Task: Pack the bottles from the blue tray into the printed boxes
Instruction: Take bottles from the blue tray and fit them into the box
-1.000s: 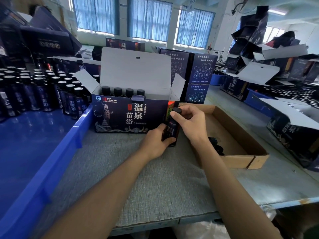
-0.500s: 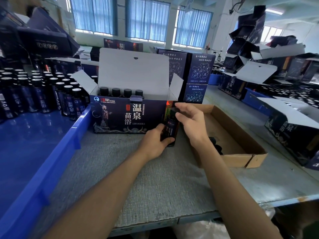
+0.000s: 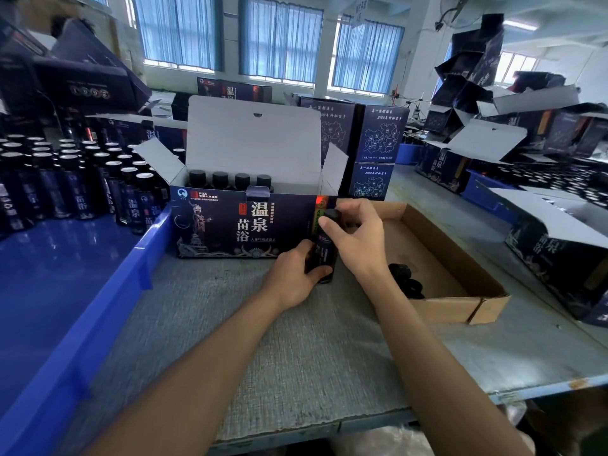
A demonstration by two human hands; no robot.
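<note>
A dark bottle [image 3: 325, 248] with a black cap stands on the grey mat in front of the printed box's right corner. My left hand [image 3: 294, 278] grips its lower body. My right hand [image 3: 357, 240] holds its cap and neck from the right. The printed box [image 3: 243, 225] stands open, lid flap up, with several black-capped bottles [image 3: 230, 180] in its back row. At the left, the blue tray [image 3: 65, 291] holds several more dark bottles [image 3: 82, 185] along its far side.
A shallow brown cardboard tray [image 3: 460, 274] with loose black caps [image 3: 406, 279] lies right of my hands. Closed printed boxes [image 3: 375, 153] stand behind it. More open boxes [image 3: 559, 245] crowd the right side. The table's front edge runs below my forearms.
My right hand has shifted slightly on the bottle's cap, fingers closing round it. The bottle and my left hand stay where they were.
</note>
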